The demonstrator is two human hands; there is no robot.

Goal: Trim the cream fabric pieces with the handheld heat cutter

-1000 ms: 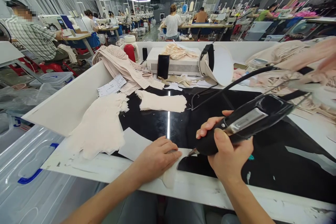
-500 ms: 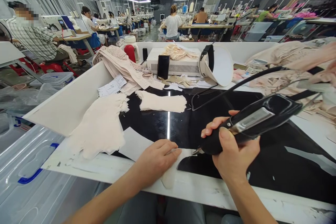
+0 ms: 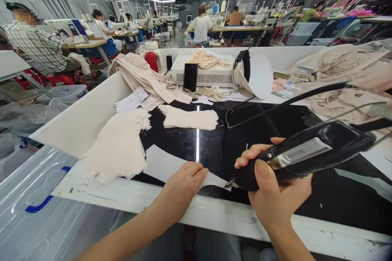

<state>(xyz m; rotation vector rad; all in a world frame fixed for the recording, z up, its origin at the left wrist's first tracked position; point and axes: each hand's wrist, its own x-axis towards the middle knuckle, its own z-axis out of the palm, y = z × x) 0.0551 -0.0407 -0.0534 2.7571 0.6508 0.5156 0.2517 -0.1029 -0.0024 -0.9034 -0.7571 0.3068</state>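
In my right hand (image 3: 277,183) is a black corded hand tool (image 3: 303,153) with a silver strip along its body. My fingers wrap round its front end, and its pointed metal tip meets the narrow right end of a thin white sheet (image 3: 161,165). My left hand (image 3: 185,185) rests on the middle of this sheet with its fingers curled and pressed together; its fingertips are partly hidden. Beneath lies a glossy black work surface (image 3: 220,147). A fanned stack of cream fabric pieces (image 3: 116,144) lies left of the sheet, and a smaller cream stack (image 3: 190,117) lies beyond it.
Behind the black surface stand a white vented box (image 3: 214,76), a phone (image 3: 190,77) and a white visor (image 3: 255,74). Beige fabric (image 3: 339,63) is heaped at the right. The tool's cable (image 3: 294,91) arches over the table. Clear plastic bins (image 3: 39,204) stand at the left.
The cream strip that hung below my left hand is out of sight. My right hand and the tool have shifted slightly right and down. The sheet's narrow right end now shows more fully.
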